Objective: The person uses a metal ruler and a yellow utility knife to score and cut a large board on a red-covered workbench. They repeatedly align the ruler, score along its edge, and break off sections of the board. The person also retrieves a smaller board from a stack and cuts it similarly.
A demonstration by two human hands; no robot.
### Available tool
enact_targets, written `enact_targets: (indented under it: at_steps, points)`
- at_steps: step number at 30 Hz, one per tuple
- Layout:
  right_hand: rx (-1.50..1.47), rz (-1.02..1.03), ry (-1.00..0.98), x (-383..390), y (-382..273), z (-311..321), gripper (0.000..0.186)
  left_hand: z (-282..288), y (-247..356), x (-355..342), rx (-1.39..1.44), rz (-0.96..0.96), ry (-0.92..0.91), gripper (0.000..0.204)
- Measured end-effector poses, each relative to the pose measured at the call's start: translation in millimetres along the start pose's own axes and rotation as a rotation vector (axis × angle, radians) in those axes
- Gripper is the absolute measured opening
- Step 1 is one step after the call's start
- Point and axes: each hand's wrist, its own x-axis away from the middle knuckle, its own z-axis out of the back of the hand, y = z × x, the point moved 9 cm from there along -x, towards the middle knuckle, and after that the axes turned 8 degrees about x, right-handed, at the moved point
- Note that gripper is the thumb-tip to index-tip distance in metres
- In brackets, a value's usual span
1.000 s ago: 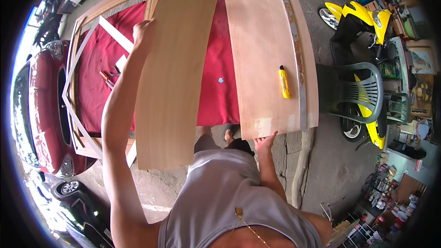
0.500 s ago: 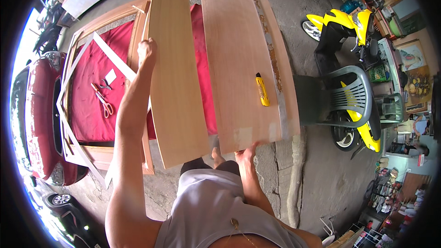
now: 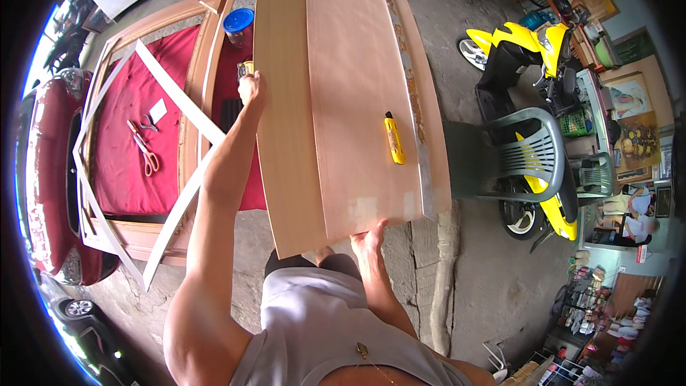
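Note:
A long tan wooden sheet lies beside a wider pale pink sheet over a long board. My left hand grips the tan sheet's left edge, arm stretched forward. My right hand holds the near end of the pale sheet, fingers on its edge. A yellow utility knife rests on the pale sheet, next to a long metal straightedge along the right side.
On the left lies a wooden frame around red cloth, with orange-handled scissors and white strips across it. A blue-lidded jar stands behind. A grey plastic chair and yellow scooter stand right.
The tan sheet has swung down from a raised tilt to lie nearly flat beside the pale sheet. My left hand moved along with its edge; my right hand stayed at the near end.

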Motion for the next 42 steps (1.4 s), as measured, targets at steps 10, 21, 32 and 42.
enact_targets:
  at_steps: [10, 21, 32, 42]
  points:
    - [0.001, -0.088, 0.039, 4.7, 2.3, 4.9, 0.07, -68.9, -28.3, 14.1, 0.193, 0.054, -0.119, 0.036]
    - [0.023, -0.135, 0.072, 4.9, 8.5, 8.9, 0.071, -105.2, -43.9, 19.0, 0.305, 0.031, -0.162, 0.036]
    - [0.078, -0.192, 0.096, 10.8, 8.0, 4.5, 0.088, -111.9, -20.7, 15.2, -0.042, -0.254, -0.136, 0.037]
    - [1.235, -0.383, -0.032, 44.8, -36.9, 9.0, 0.071, -90.2, 16.9, 54.0, -0.511, -0.33, -0.438, 0.053]
